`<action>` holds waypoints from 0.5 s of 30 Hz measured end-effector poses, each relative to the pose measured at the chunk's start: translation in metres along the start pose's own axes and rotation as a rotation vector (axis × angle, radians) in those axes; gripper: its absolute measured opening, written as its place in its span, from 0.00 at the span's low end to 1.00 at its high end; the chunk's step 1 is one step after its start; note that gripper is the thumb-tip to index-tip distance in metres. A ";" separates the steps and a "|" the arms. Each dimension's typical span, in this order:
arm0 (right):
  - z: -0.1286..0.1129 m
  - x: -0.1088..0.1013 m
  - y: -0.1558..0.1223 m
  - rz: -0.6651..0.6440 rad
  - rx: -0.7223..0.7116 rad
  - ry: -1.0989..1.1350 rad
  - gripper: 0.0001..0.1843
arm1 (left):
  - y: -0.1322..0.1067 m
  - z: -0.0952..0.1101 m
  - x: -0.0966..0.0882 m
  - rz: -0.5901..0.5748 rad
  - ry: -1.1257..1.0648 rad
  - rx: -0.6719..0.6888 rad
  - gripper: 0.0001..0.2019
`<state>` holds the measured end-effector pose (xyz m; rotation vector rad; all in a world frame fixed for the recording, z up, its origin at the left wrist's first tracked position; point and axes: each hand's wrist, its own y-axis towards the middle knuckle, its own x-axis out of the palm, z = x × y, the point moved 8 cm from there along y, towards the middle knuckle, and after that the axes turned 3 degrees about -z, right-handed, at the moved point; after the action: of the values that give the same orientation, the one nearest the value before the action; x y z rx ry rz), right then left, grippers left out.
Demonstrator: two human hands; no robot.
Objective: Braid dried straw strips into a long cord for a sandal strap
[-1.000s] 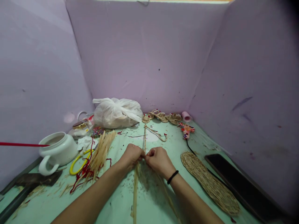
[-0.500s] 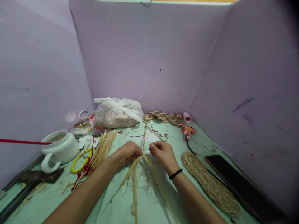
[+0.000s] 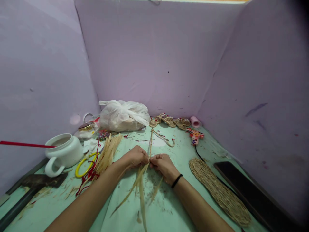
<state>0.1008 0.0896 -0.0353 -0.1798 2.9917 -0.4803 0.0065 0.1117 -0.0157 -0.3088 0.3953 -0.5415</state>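
A thin braided straw cord runs from the far part of the table toward me, its near end between my hands. My left hand is closed, pinching the braid at its working end. Beside it, my right hand, with a black band at the wrist, is also closed, its fingertips on the strands at the same spot. Loose flat straw strands fan out toward me below the hands. The exact grip of the fingertips is partly hidden.
Left: a bundle of straw, yellow-handled scissors, a white pot and a hammer-like tool. Right: a woven sole, a dark flat slab and a corded, patterned glue-gun-shaped tool. Behind: a plastic bag and small woven sandals.
My right hand has moved left and closed in on the braid's end, meeting my left hand. The right-hand strand has shifted under my right hand. The view has moved slightly.
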 end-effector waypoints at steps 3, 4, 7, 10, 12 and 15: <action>-0.001 -0.001 0.001 0.026 -0.045 -0.020 0.07 | -0.004 0.005 -0.010 0.095 0.169 0.005 0.03; -0.001 0.000 0.001 0.029 -0.051 -0.018 0.07 | -0.006 0.007 -0.013 0.121 0.254 0.000 0.03; -0.003 0.001 -0.001 0.037 -0.065 0.013 0.08 | -0.018 0.018 -0.015 0.209 0.558 -0.011 0.06; -0.004 0.002 -0.003 0.056 -0.084 0.116 0.06 | -0.034 0.031 -0.002 0.315 0.813 -0.024 0.09; -0.003 0.002 -0.003 0.078 -0.090 0.196 0.03 | -0.042 0.037 0.013 0.358 0.896 -0.021 0.11; 0.000 0.002 -0.004 0.083 -0.070 0.264 0.01 | -0.049 0.044 0.029 0.361 0.931 0.030 0.13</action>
<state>0.0993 0.0856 -0.0342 0.0037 3.2596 -0.4205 0.0275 0.0640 0.0335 0.0706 1.3143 -0.3045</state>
